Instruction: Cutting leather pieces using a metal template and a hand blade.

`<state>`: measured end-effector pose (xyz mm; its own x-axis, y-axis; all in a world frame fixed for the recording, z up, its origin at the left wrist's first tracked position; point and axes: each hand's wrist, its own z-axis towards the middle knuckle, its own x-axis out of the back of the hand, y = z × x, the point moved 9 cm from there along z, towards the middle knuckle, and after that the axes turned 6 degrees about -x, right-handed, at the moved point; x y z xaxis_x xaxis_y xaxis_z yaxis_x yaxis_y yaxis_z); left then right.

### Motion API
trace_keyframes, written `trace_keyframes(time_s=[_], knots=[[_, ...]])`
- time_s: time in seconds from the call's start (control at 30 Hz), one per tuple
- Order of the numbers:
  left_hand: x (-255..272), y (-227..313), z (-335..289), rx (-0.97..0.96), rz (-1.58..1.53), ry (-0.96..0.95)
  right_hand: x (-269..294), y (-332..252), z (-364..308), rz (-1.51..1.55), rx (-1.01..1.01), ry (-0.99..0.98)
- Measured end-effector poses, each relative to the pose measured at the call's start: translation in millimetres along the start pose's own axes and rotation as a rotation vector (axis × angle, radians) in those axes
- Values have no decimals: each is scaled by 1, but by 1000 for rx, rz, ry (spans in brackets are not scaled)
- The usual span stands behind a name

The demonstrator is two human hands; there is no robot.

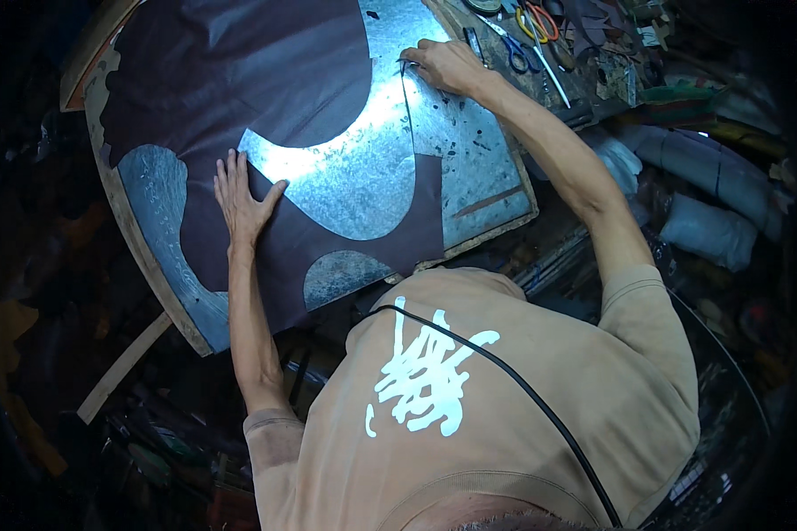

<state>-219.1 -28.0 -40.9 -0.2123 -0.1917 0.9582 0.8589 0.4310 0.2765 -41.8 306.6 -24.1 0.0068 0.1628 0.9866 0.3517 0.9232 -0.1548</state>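
Note:
A large sheet of dark brown leather lies over a metal-topped table, with curved openings cut out of its edges. My left hand presses on the leather, its fingers stretched and the thumb spread to the side. At the table's far right, my right hand is closed, fingertips pinched at the upper end of a thin dark leather strip. This strip runs down over the bare metal toward the leather's right part. Whether anything else sits in the right fingers is hidden.
Beyond my right hand lie blue-handled scissors, orange-handled scissors and several scraps. A wooden rim edges the table on the left. Wrapped rolls stand to the right. A black cable crosses my shirt.

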Motion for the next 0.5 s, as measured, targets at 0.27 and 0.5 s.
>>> trace_keyframes(time_s=[0.27,0.5], knots=[[1,2,5,-42,57,-4,2,46,26,-19,-49,61],[6,1,10,-52,21,3,1,21,0,419,-260,12]])
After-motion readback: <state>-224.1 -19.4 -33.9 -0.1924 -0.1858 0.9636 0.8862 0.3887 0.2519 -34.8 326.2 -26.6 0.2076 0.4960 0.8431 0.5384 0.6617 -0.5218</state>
